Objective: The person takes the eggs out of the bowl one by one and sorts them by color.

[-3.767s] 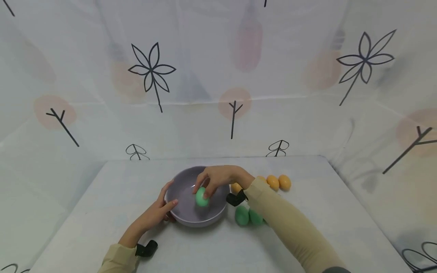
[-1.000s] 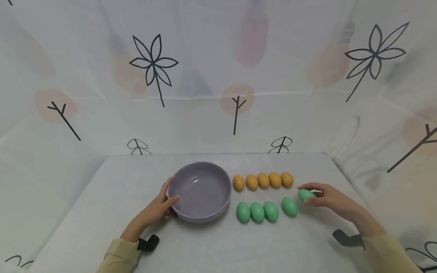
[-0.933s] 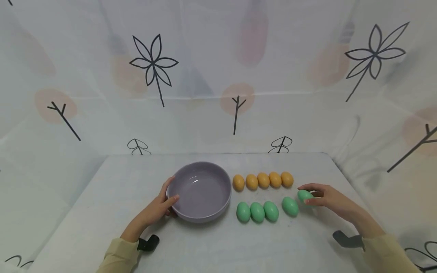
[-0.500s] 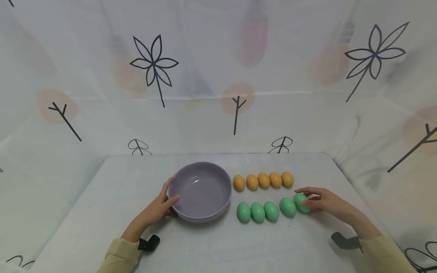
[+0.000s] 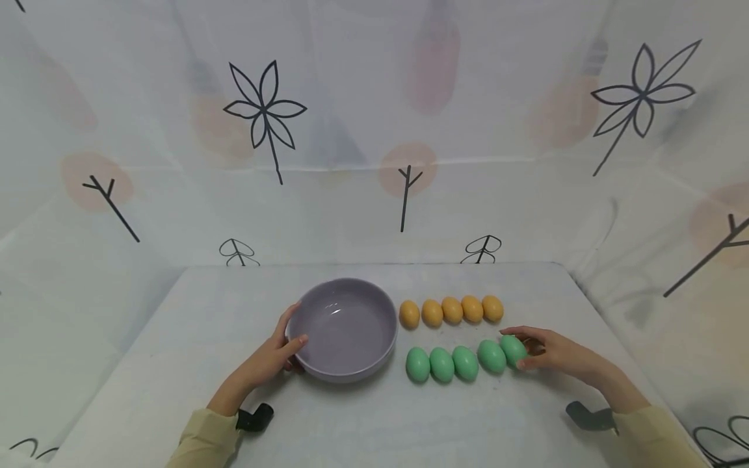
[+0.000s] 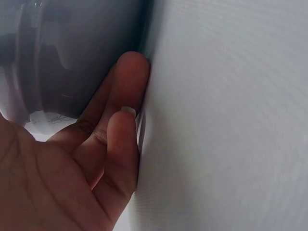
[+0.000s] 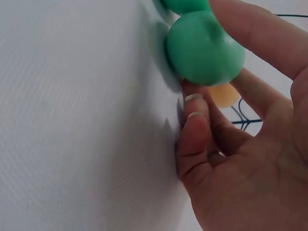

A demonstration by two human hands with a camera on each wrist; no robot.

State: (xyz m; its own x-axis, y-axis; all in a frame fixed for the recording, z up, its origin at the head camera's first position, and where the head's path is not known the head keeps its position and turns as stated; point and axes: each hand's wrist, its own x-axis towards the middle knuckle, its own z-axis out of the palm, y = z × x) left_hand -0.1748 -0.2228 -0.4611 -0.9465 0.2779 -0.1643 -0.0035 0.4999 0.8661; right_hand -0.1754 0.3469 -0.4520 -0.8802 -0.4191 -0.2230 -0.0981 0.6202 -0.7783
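A purple bowl (image 5: 342, 331) stands on the white table, with nothing inside it. My left hand (image 5: 266, 357) grips its left side, thumb over the rim and the other fingers against the outer wall; in the left wrist view the curled fingers (image 6: 120, 149) sit low beside the bowl's wall. On the right, my right hand (image 5: 558, 354) holds the rightmost green egg (image 5: 513, 351) between thumb and fingers, low at the table. The right wrist view shows this egg (image 7: 206, 48) between thumb and index finger. Close to its left lies another green egg (image 5: 492, 356).
Left of those two, a row of three green eggs (image 5: 441, 364) lies side by side, a small gap apart from them. Behind runs a row of several orange eggs (image 5: 452, 310). A printed white cloth (image 5: 328, 214) hangs behind and at both sides of the table.
A green egg was over the bowl earliest. Since a second ago my right hand has brought its egg left and down beside the neighbouring one, which shifted slightly left. The left hand stays at the bowl.
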